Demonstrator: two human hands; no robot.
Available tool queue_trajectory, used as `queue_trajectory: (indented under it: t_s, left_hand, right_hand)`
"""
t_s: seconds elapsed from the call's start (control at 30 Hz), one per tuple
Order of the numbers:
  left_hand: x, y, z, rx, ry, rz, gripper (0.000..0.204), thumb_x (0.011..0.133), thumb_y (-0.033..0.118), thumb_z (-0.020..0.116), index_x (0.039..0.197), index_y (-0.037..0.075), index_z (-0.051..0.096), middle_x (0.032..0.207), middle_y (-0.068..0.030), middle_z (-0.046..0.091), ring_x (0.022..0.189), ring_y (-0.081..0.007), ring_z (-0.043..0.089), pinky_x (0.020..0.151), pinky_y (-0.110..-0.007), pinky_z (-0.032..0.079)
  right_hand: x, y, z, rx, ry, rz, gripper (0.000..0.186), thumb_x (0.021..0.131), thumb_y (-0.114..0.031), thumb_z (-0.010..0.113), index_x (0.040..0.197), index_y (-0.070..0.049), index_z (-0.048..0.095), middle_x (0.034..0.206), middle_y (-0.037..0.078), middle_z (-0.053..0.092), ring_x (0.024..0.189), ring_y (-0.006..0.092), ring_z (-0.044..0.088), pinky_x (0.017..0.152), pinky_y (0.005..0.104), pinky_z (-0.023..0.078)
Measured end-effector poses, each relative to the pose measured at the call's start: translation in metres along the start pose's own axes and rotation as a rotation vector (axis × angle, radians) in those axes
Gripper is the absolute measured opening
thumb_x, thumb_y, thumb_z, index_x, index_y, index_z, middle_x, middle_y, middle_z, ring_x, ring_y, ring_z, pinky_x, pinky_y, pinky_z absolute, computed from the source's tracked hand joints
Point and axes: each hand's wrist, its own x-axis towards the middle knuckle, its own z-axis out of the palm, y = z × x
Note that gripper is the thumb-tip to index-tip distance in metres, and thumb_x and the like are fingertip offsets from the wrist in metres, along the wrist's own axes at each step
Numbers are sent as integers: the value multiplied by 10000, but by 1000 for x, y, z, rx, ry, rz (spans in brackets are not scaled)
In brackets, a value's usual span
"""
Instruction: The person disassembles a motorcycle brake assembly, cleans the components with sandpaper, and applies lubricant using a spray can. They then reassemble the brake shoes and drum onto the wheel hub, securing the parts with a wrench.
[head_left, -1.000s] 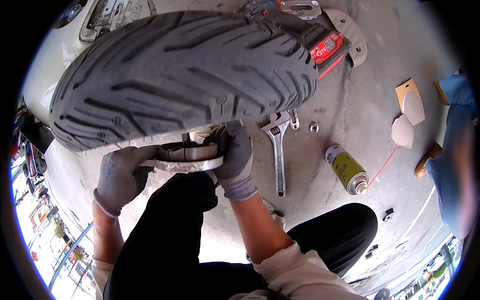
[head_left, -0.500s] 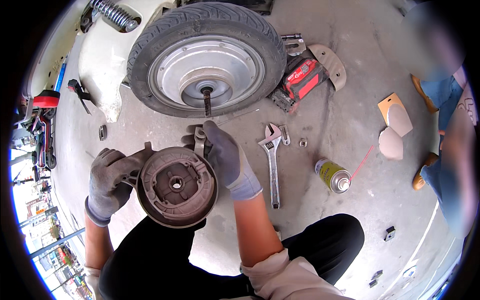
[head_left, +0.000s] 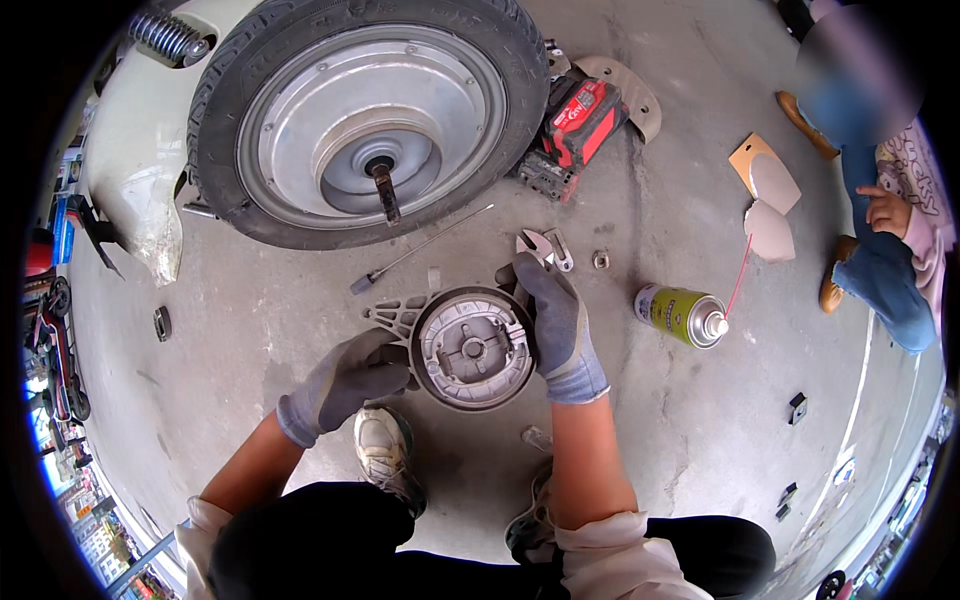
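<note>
Between my two gloved hands is a round brake plate (head_left: 474, 349) with brake shoes fitted inside, its open face up toward me. My left hand (head_left: 355, 385) is closed on its left edge, below a ribbed bracket arm that sticks out. On the opposite side, my right hand (head_left: 558, 325) grips the rim, with the fingers partly hidden behind it. Beyond the plate stands a tilted wheel (head_left: 270, 140) with a grey hub and a black tyre. A threaded axle (head_left: 385, 195) juts from the hub toward me. Behind my right hand, only the jaw of an adjustable wrench (head_left: 537, 244) shows.
A screwdriver (head_left: 425, 245) lies before the wheel. Right of it are a small slotted metal piece (head_left: 561, 250), a nut (head_left: 601, 260) and a spray can (head_left: 675, 313) with a red straw. A red-black power tool (head_left: 580, 125) sits beside the tyre. Another person (head_left: 890, 220) is at the right.
Both hands have carried the brake plate right and lower, away from my knee. It now lies flatter and looks smaller. My view has shifted, uncovering the screwdriver and my shoes.
</note>
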Motion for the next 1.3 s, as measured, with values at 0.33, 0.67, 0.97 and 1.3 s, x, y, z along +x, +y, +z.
queue_trajectory:
  t_s: [0.33, 0.67, 0.97, 1.3]
  left_hand:
    - [40, -12, 12, -311, -516, 247, 744, 789, 135, 615, 1476, -69, 413, 1384, -140, 574, 1258, -218, 552, 1085, -359, 425]
    - [34, -19, -15, -513, -654, 223, 928, 734, 208, 732, 1526, -52, 323, 1441, -171, 532, 1314, -285, 553, 1115, -414, 447]
    - [11, 53, -19, 73, -595, 496, 716, 819, -37, 604, 1493, -65, 365, 1388, -150, 560, 1296, -187, 529, 1098, -337, 435]
    - [1, 94, 2, 128, -360, 232, 695, 931, 200, 614, 1513, -79, 355, 1462, -147, 509, 1347, -208, 486, 1156, -362, 359]
  right_hand:
    - [-62, -51, 22, -376, 81, -26, 394, 1031, -374, 544, 1094, -1, 653, 835, 60, 655, 731, 129, 617, 699, 253, 493]
    - [-113, -87, 63, -797, 70, 154, 412, 1005, -383, 577, 1089, 11, 664, 828, 58, 645, 693, 128, 672, 608, 264, 546]
    - [-128, -100, 39, -976, -246, 483, 357, 1028, -267, 454, 1081, 12, 670, 778, 84, 666, 697, 144, 691, 542, 269, 541]
    - [-108, -34, -24, -474, -324, 470, 218, 1000, -310, 516, 879, -129, 537, 628, -14, 476, 497, 68, 397, 442, 238, 319]
